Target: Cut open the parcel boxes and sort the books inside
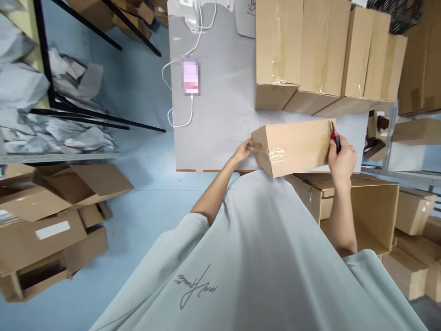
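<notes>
While the left hand (pixel 245 150) steadies the small cardboard box (pixel 299 146) at its left end, the right hand (pixel 342 158) holds a utility knife (pixel 336 140) at the box's far right corner, as the head view shows. The right grip is closed around the red and black handle, blade pointing away from the body. The left grip is partly curled, its fingertips against the taped end; whether it pinches the cardboard or only braces it, I cannot tell. The box sits at the right of the grey surface (pixel 220 119), by the near edge, set at a slight slant, its near left corner seeming to reach past that edge close to the shirt (pixel 262 220). Just beyond it on the far side stands a row of taped cartons (pixel 319 50); a phone (pixel 191 77) on a white cable (pixel 192 110) lies farther left, well apart from the blade. For good handling, the box would be best seated fully on the surface so that it cannot tip under pressure. The left fingers are well placed at the end opposite the knife, and ought to be kept out of the blade's line. A shallow, light stroke, led away from body and forearm, should spare whatever the box may hold; pressing hard risks a slip.
</notes>
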Action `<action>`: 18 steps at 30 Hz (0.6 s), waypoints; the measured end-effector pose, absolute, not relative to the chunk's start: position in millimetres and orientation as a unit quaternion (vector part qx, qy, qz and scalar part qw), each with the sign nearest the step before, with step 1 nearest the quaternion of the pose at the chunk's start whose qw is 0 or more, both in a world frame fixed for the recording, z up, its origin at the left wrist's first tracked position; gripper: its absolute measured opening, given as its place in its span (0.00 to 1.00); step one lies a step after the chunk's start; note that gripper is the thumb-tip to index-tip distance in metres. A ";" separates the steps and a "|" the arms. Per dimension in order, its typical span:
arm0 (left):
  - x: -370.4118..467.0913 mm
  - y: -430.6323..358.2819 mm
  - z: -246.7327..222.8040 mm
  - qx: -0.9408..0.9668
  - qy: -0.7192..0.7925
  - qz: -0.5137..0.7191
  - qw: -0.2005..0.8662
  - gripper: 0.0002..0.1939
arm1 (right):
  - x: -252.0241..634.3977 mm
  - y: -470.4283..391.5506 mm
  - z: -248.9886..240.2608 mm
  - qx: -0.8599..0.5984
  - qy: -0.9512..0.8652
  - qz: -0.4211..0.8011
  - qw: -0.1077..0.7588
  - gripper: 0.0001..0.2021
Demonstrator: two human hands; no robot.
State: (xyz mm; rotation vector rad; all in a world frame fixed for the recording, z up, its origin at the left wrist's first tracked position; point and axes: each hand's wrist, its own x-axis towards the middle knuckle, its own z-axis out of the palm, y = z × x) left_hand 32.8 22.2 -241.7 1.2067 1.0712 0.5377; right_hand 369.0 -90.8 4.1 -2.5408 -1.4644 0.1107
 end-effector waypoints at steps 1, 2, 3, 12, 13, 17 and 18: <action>29.6 24.6 -237.1 0.535 0.485 0.239 0.650 0.38 | 358.3 -89.1 2.3 -0.863 -0.495 0.031 0.093 0.25; 23.4 27.7 -229.6 0.535 0.497 0.243 0.638 0.35 | 348.2 -87.7 -0.3 -0.867 -0.491 0.024 0.085 0.24; 15.5 31.5 -219.0 0.541 0.503 0.255 0.624 0.33 | 339.2 -86.7 -3.0 -0.871 -0.485 0.015 0.078 0.24; -1.6 64.8 -84.4 0.660 0.389 0.363 0.531 0.19 | 301.8 -105.2 35.4 -0.886 -0.444 -0.031 0.133 0.32; 1.6 66.7 -79.8 0.660 0.386 0.357 0.537 0.17 | 291.8 -108.6 44.6 -0.883 -0.447 -0.004 0.147 0.33; 6.4 69.5 -79.5 0.644 0.389 0.353 0.556 0.12 | 232.8 -115.4 67.5 -0.849 -0.453 0.218 0.161 0.35; 6.1 69.3 -80.6 0.642 0.389 0.352 0.559 0.12 | 217.0 -115.2 69.1 -0.836 -0.459 0.259 0.152 0.35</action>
